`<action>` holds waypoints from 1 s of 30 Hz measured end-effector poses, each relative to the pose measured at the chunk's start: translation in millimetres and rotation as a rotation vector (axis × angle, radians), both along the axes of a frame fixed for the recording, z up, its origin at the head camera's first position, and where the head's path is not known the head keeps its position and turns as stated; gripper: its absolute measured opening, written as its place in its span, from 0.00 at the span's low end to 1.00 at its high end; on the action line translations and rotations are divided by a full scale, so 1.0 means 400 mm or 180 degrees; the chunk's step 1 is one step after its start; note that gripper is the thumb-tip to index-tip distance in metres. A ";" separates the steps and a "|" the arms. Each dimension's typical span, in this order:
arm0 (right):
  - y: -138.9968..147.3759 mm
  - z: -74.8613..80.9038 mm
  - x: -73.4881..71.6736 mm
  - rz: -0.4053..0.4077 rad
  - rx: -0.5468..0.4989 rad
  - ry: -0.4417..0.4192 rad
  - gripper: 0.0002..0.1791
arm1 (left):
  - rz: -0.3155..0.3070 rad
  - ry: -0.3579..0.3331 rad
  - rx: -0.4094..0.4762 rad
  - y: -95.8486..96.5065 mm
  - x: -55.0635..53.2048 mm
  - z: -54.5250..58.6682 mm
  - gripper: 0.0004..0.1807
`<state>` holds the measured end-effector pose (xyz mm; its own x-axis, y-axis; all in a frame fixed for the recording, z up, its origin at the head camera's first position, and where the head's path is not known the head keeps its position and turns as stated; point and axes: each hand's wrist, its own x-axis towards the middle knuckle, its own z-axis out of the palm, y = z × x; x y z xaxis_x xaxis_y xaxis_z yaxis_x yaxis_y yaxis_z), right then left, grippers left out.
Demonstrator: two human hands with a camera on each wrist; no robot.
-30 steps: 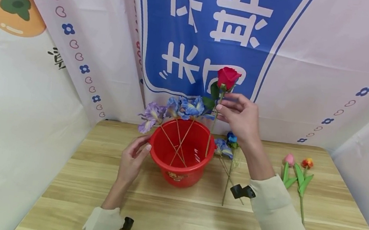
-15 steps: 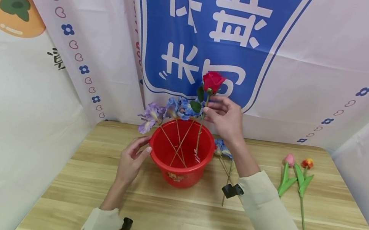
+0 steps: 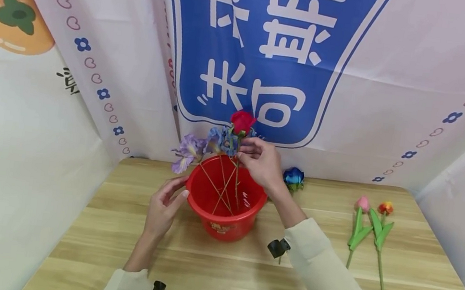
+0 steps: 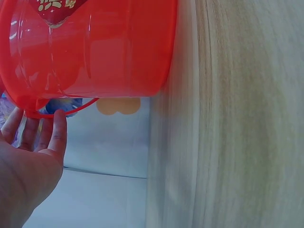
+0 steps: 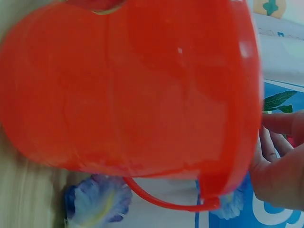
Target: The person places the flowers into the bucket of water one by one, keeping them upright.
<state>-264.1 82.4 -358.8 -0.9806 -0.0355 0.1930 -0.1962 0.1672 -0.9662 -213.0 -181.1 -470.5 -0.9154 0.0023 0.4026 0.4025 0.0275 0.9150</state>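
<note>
My right hand [image 3: 262, 163] pinches the stem of a red rose [image 3: 243, 122] over a red bucket [image 3: 226, 230]; the stem reaches down inside it. A purple iris [image 3: 190, 150] and blue irises [image 3: 227, 142] lean from the bucket toward the back left, their bare stems crossing within. With thumb and fingers at the rim, my left hand [image 3: 162, 209] holds the bucket's left side. In the left wrist view its fingertips [image 4: 59, 118] meet the rim lug, by the hanging handle. The right wrist view shows the bucket wall hiding most of the rose.
Right of the bucket lies a blue rose [image 3: 294, 176], partly behind my right forearm. A blue iris [image 5: 99, 199] beside the bucket shows in the right wrist view. A pink tulip [image 3: 363, 203] and an orange tulip [image 3: 386, 208] lie farther right. Printed cloth [image 3: 358, 117] hangs behind the table.
My right hand has carried the red rose left and down, its stem going deeper into the bucket. My left hand stays at the rim. The head view has tilted slightly.
</note>
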 end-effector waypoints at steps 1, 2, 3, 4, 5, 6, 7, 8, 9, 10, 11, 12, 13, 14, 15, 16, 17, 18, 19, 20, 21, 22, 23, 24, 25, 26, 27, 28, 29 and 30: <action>-0.005 -0.004 -0.001 0.0022 0.0014 -0.0025 0.19 | 0.0000 0.0000 0.0016 0.000 0.001 0.000 0.21; -0.010 -0.008 -0.002 0.0044 0.0014 -0.0059 0.19 | -0.0001 0.0003 0.0032 0.000 0.002 0.000 0.21; -0.015 -0.011 -0.003 0.0057 0.0010 -0.0094 0.19 | 0.0000 0.0009 0.0053 0.000 0.002 0.000 0.21; -0.021 -0.014 -0.004 0.0064 0.0013 -0.0122 0.19 | 0.0003 0.0015 0.0072 0.000 0.002 0.000 0.21; -0.026 -0.016 -0.005 0.0064 0.0014 -0.0153 0.19 | 0.0008 0.0022 0.0085 0.001 0.002 0.000 0.21; -0.031 -0.018 -0.006 0.0058 0.0011 -0.0179 0.19 | 0.0011 0.0030 0.0098 0.001 0.001 0.001 0.20; -0.036 -0.022 -0.008 0.0049 0.0025 -0.0205 0.19 | 0.0011 0.0033 0.0112 0.001 0.001 0.001 0.20; -0.041 -0.025 -0.008 0.0034 0.0044 -0.0232 0.18 | 0.0008 0.0037 0.0126 0.002 0.000 0.000 0.20; -0.045 -0.029 -0.009 0.0006 0.0072 -0.0266 0.18 | 0.0005 0.0037 0.0139 0.002 -0.001 0.000 0.20; -0.050 -0.033 -0.011 -0.0020 0.0108 -0.0294 0.18 | 0.0001 0.0035 0.0145 0.002 -0.001 0.000 0.20; -0.054 -0.037 -0.011 -0.0041 0.0138 -0.0326 0.17 | -0.0007 0.0033 0.0151 0.003 -0.001 -0.001 0.20; -0.058 -0.041 -0.011 -0.0055 0.0164 -0.0352 0.17 | -0.0012 0.0031 0.0157 0.003 -0.001 -0.002 0.20; -0.062 -0.045 -0.011 -0.0068 0.0195 -0.0375 0.17 | -0.0019 0.0028 0.0161 0.004 -0.002 -0.003 0.20; -0.065 -0.048 -0.011 -0.0073 0.0209 -0.0391 0.17 | -0.0020 0.0030 0.0158 0.004 -0.002 -0.004 0.20; -0.068 -0.053 -0.011 -0.0084 0.0243 -0.0398 0.16 | -0.0025 0.0030 0.0149 0.005 -0.002 -0.004 0.20; -0.072 -0.055 -0.011 -0.0082 0.0273 -0.0408 0.16 | -0.0023 0.0031 0.0145 0.004 -0.002 -0.005 0.20; -0.075 -0.058 -0.010 -0.0084 0.0310 -0.0426 0.16 | -0.0020 0.0030 0.0137 0.004 -0.002 -0.005 0.20; -0.078 -0.061 -0.010 -0.0090 0.0348 -0.0446 0.16 | -0.0018 0.0029 0.0130 0.004 -0.002 -0.005 0.20; -0.081 -0.064 -0.010 -0.0107 0.0397 -0.0465 0.15 | -0.0017 0.0024 0.0122 0.003 -0.001 -0.005 0.20; -0.083 -0.067 -0.010 -0.0123 0.0443 -0.0483 0.15 | -0.0014 0.0019 0.0113 0.003 -0.001 -0.005 0.20; -0.085 -0.069 -0.010 -0.0144 0.0495 -0.0500 0.15 | -0.0012 0.0011 0.0109 0.003 0.000 -0.005 0.20; -0.086 -0.070 -0.010 -0.0160 0.0525 -0.0520 0.14 | -0.0009 0.0004 0.0103 0.003 0.000 -0.005 0.20; -0.087 -0.071 -0.011 -0.0175 0.0548 -0.0526 0.14 | -0.0006 -0.0002 0.0095 0.003 0.001 -0.005 0.20; -0.087 -0.072 -0.012 -0.0186 0.0564 -0.0530 0.14 | -0.0005 -0.0006 0.0093 0.003 0.001 -0.005 0.20; -0.087 -0.072 -0.012 -0.0197 0.0585 -0.0525 0.14 | -0.0004 -0.0009 0.0090 0.003 0.001 -0.004 0.20; -0.086 -0.072 -0.012 -0.0206 0.0610 -0.0524 0.14 | -0.0004 -0.0010 0.0090 0.003 0.001 -0.004 0.20; -0.084 -0.070 -0.012 -0.0214 0.0663 -0.0534 0.14 | 0.0000 -0.0008 0.0089 0.003 0.001 -0.004 0.20; -0.081 -0.069 -0.010 -0.0212 0.0694 -0.0546 0.14 | 0.0002 -0.0007 0.0085 0.003 0.001 -0.004 0.20; -0.079 -0.067 -0.009 -0.0208 0.0714 -0.0562 0.14 | 0.0003 -0.0003 0.0085 0.004 0.000 -0.004 0.19; -0.076 -0.064 -0.006 -0.0202 0.0739 -0.0581 0.15 | 0.0005 0.0000 0.0087 0.004 0.000 -0.004 0.19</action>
<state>-266.4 51.8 -384.5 -1.0000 0.0045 0.0071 -0.0048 0.3942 -0.9190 -213.0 -179.6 -472.0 -0.9154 -0.0102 0.4025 0.4025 0.0033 0.9154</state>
